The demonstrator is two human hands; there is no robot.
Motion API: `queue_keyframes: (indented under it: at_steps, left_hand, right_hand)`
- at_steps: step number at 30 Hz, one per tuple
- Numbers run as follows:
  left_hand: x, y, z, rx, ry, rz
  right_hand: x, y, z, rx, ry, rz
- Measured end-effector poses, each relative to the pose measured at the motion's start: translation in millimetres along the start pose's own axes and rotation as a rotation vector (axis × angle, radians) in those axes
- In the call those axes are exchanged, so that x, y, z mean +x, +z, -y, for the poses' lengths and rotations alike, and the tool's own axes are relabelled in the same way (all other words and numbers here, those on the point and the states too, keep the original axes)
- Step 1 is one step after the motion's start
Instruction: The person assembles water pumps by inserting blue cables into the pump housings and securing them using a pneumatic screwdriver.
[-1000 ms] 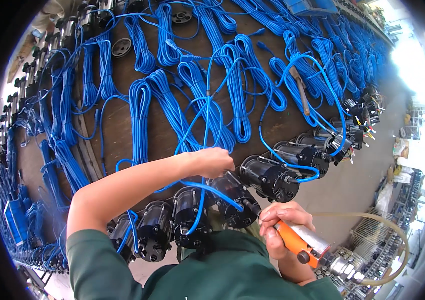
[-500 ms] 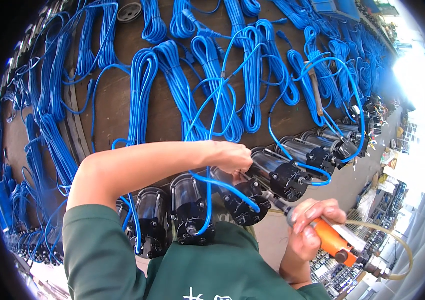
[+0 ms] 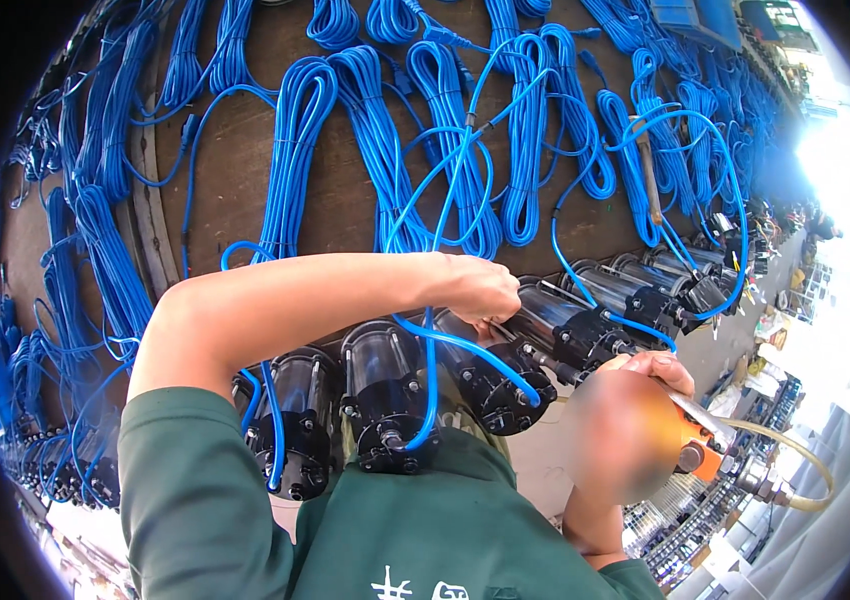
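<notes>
My left hand (image 3: 480, 290) is closed in a pinch at the side of a clear cylinder with a black end cap (image 3: 505, 385). Its fingertips are tucked down by a thin metal rod, so what they grip is hidden. My right hand (image 3: 635, 405), partly lost in a blurred patch, is wrapped round an orange air-powered driver (image 3: 707, 462). The driver's metal shaft (image 3: 555, 365) points up and left to the edge of that cap. From the same cap a blue cable (image 3: 465, 350) curves up and to the left.
More capped cylinders (image 3: 385, 400) stand in a row along the bench edge on both sides. Coiled blue cables (image 3: 295, 160) cover the brown bench top (image 3: 230, 190). A yellowish air hose (image 3: 805, 500) loops from the driver. Wire racks (image 3: 675, 530) stand lower right.
The view has shifted, so the bench, coils and cylinders sit higher and a little to the right. Both hands keep about the same place relative to the cylinder; the driver stays at its cap.
</notes>
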State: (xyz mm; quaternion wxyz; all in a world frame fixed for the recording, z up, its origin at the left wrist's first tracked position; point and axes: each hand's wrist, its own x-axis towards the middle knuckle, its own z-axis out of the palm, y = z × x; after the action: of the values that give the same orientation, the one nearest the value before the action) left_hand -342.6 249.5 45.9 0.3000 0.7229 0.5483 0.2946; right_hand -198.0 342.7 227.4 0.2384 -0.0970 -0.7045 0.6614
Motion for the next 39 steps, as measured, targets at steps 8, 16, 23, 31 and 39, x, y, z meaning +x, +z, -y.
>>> queue_keyframes:
  at_steps: [8,16,23,31,39]
  left_hand:
    - [-2.6,0.3,-3.6,0.005,-0.049,-0.012]
    - [-0.1,4.0,-2.3,0.047,-0.018,-0.017]
    - [-4.6,8.9,-0.1,0.024,-0.049,-0.046]
    - [-6.0,11.4,0.6,0.036,-0.076,-0.023]
    - [-7.1,10.2,0.1,0.029,-0.08,-0.03]
  right_hand:
    - [0.1,-5.0,-13.2,-0.036,-0.073,0.078]
    - [4.5,-7.0,-17.9,-0.167,-0.176,0.236]
    - [-9.3,-10.9,10.9,-0.156,-0.199,0.228]
    - [1.8,3.4,-20.9,0.06,-0.171,0.203]
    - [6.8,4.8,-6.3,-0.111,-0.128,0.338]
